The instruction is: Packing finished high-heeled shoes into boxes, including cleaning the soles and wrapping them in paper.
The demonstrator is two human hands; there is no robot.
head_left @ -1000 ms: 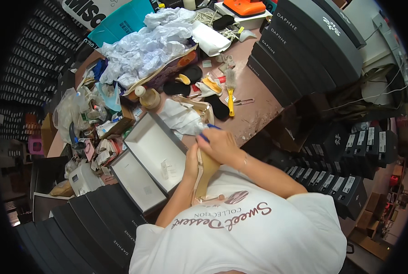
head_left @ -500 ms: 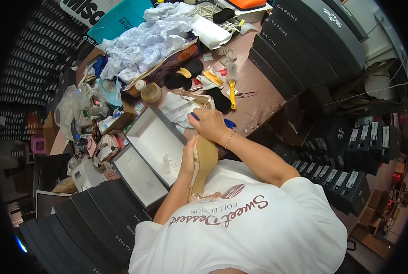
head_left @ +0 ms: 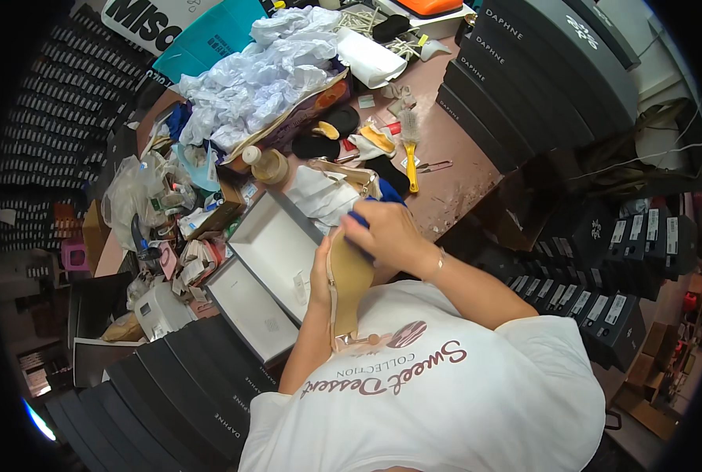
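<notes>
A sandal with a tan sole [head_left: 352,293] is held against my front, its sole turned up. My left hand [head_left: 319,275] is closed round its left edge. Over the sole's far end, my right hand [head_left: 394,238] grips a blue cloth [head_left: 390,191], part of which shows beyond the knuckles. Just past it, another light shoe [head_left: 366,181] lies partly hidden beside white tissue paper [head_left: 316,194]. An open grey shoe box [head_left: 268,242] with a white inside sits left of my left hand. Its shallow lid [head_left: 249,308] lies alongside, nearer me.
Dark shoe boxes are stacked at the far right [head_left: 532,86] and near left [head_left: 186,377]. A bag of crumpled white paper [head_left: 260,75] fills the back. A yellow-handled brush [head_left: 411,161] and a capped bottle [head_left: 268,165] stand out on the cluttered table [head_left: 453,185].
My right hand has come nearer with the blue cloth, from beyond the sandal's far end onto the sole. My left hand keeps its hold. The whole view has shifted slightly.
</notes>
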